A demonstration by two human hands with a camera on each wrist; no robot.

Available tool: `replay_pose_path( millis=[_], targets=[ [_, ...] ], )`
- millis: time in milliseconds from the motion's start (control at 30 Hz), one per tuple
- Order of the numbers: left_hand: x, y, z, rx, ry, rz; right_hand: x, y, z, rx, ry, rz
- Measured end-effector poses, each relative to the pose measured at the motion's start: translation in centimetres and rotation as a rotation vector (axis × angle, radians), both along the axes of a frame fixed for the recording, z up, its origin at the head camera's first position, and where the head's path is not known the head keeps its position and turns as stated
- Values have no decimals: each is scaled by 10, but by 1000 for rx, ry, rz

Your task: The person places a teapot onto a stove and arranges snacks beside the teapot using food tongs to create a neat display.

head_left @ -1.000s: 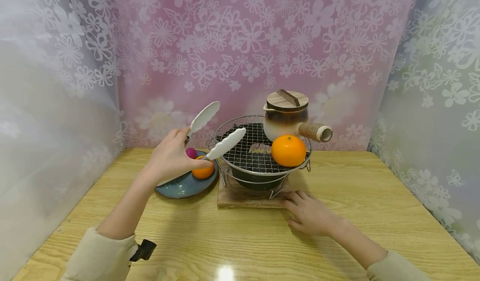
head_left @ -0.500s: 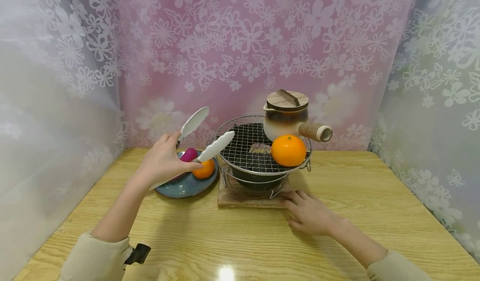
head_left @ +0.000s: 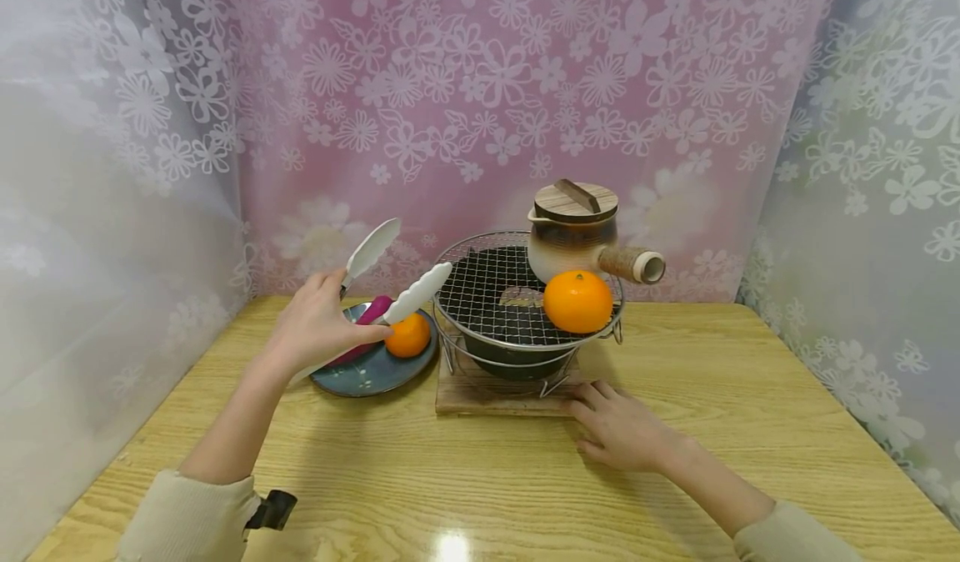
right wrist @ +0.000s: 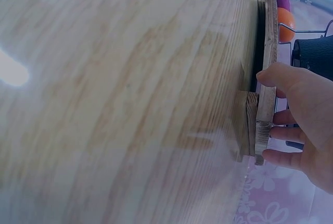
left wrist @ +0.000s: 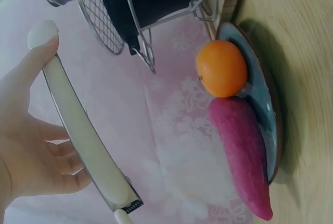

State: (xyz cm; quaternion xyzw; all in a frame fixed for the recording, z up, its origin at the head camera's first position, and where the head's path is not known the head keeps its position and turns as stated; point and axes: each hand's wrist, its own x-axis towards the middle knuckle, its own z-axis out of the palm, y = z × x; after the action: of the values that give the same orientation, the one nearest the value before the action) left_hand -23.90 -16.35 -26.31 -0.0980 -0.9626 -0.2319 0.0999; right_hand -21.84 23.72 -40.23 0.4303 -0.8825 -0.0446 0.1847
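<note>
Left hand: holds the tongs (head_left: 420, 293) between thumb and fingers; the hand (head_left: 311, 328) is spread wide by their parted arms. Nothing is caught between the tips.
Right hand: the hand (head_left: 622, 429) pinches the near right corner of the wooden board (head_left: 495, 403), thumb at the front edge, fingers over the top (apparently to steady it).
Mesh grill rack (head_left: 480, 316): one orange (head_left: 578, 302) rests at its right front; in my judgement, that placement is done.
Blue plate (head_left: 367, 384): carries a second orange (head_left: 408, 338) and a purple sweet potato (left wrist: 242, 153), which seem to touch. Neither is on the rack; judged as outstanding, if the plate's contents are meant to be handled.
Overall progress: judged partway, with the tongs above the plate and unloaded.
Side-handled teapot (head_left: 566, 249): upright on the rack behind the orange, wooden lid (head_left: 551, 201) on, handle pointing right. Contact with the orange cannot be determined.
Black stove bowl (head_left: 513, 363): beneath the rack, in a wire stand on the board.
Obstructions: teapot and orange occupy the rack's right side; the rack's raised rim borders the plate side.
Table (head_left: 450, 487): wood-grained, bearing board and plate.
</note>
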Motion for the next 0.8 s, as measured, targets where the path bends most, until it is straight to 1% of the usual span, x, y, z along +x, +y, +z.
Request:
replay_pose_path(
  millis=[200,433,800],
  targets=[
    [-1,-6,-4,-27,-1,10,0,0,1,-1,4,2],
    [-4,-11,-8,-63,19,9,-1,-1,0,2,5,0],
    [-8,-17,-14,-86,7,31,0,0,-1,6,-15,-13]
  ],
)
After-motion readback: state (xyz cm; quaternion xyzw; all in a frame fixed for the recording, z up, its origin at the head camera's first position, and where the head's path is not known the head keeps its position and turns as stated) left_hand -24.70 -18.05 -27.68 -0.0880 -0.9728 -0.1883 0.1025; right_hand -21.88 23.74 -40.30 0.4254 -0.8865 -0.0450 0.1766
